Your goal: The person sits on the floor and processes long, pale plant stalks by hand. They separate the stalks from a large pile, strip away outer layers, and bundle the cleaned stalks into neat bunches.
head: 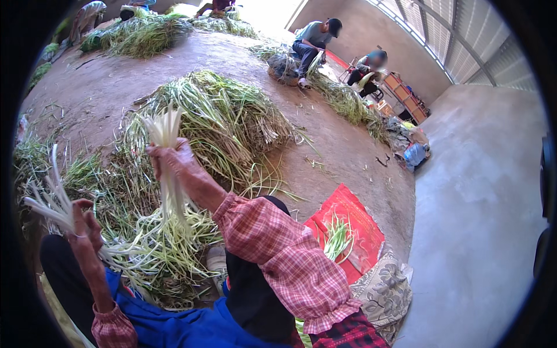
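Note:
My right hand (176, 158) grips a bundle of pale leafy stalks (165, 126) by its middle, raised in front of the pile. White ends fan out above the fist, and the paler green leaves hang below. Low on the left, my left hand (85, 224) holds a second bunch of white stalks (54, 200), whose ends spread to the upper left. Beneath both hands, between my knees, lies a heap of loose pale-green leaves (174, 256). Past my right hand rises a large pile of untrimmed green stalks (226, 117) with brownish root ends on its right side.
To my right, a red sheet (348, 230) carries a small bunch of green stalks (338, 237); a patterned cloth (383, 291) lies beside it. Ahead sit a person in a cap (315, 48) and another person (370, 71) with stalks. More stalk piles (139, 37) lie farther back. A concrete wall (478, 182) bounds the right.

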The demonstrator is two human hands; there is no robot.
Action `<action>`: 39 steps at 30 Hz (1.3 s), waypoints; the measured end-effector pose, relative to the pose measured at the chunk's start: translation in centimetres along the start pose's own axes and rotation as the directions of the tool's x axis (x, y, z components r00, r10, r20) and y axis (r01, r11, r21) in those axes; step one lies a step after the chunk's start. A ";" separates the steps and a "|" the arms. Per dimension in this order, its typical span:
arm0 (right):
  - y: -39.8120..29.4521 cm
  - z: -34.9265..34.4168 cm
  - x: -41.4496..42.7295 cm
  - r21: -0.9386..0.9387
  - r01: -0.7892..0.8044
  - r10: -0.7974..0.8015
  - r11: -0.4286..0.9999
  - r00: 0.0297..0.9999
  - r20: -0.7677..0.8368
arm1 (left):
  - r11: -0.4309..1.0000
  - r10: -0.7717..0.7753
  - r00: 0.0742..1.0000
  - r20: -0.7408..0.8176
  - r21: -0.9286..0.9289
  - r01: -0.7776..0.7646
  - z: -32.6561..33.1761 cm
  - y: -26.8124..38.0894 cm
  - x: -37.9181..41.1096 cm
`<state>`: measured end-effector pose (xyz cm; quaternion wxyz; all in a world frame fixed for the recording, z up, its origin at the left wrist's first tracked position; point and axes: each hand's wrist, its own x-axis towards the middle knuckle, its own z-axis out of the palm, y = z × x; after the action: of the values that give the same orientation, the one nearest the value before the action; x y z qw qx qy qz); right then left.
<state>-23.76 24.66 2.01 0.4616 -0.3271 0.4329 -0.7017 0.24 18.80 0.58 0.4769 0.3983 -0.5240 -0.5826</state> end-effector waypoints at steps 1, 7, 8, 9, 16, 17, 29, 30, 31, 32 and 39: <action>-0.2 -0.3 -0.6 -0.029 -0.021 0.021 0.999 1.000 -0.008 | 0.999 -0.035 0.998 0.047 -0.029 0.036 1.5 -0.8 -0.8; 1.4 0.5 -2.4 0.075 -0.061 0.056 0.995 0.996 0.063 | 0.980 -0.197 0.916 0.349 0.040 0.196 4.5 -3.3 -2.6; 2.1 1.5 -2.0 0.101 -0.063 0.054 0.993 0.995 0.080 | 0.962 -0.249 0.915 0.316 0.189 0.196 3.4 -3.8 -1.7; 2.1 3.1 -1.8 0.141 -0.063 0.046 0.988 0.992 0.117 | 0.985 -0.090 0.935 0.344 0.171 0.031 2.0 -4.9 -0.5; 1.1 2.8 -2.6 0.011 -0.217 0.215 0.976 0.972 0.095 | 0.958 -0.286 0.888 0.361 0.093 0.271 4.8 -2.0 -3.6; 1.3 3.1 -2.5 0.001 -0.229 0.228 0.973 0.970 0.089 | 0.961 -0.277 0.883 0.378 0.103 0.257 4.6 -1.5 -3.7; 1.9 3.8 -2.2 -0.023 -0.244 0.245 0.969 0.960 0.135 | 0.968 -0.248 0.833 0.494 0.096 0.231 4.5 -2.0 -4.4; 1.6 3.6 -2.4 -0.043 -0.245 0.248 0.969 0.961 0.122 | 0.970 -0.242 0.829 0.505 0.091 0.228 4.8 -2.0 -4.5; 1.2 3.4 -2.6 -0.063 -0.245 0.251 0.967 0.962 0.108 | 0.971 -0.236 0.823 0.517 0.085 0.225 5.1 -2.0 -4.6; 0.6 3.0 -2.7 -0.088 -0.248 0.256 0.965 0.963 0.088 | 0.972 -0.227 0.815 0.534 0.068 0.227 5.6 -2.0 -4.6; 0.9 3.8 -2.4 0.002 -0.177 0.177 0.984 0.983 0.039 | 0.996 -0.068 0.908 0.414 -0.031 0.088 4.5 -2.4 -3.9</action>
<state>-19.26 25.55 2.60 0.5313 -0.2996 0.4494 -0.6527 -3.56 23.59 -1.28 0.3414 0.2752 -0.5821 -0.6847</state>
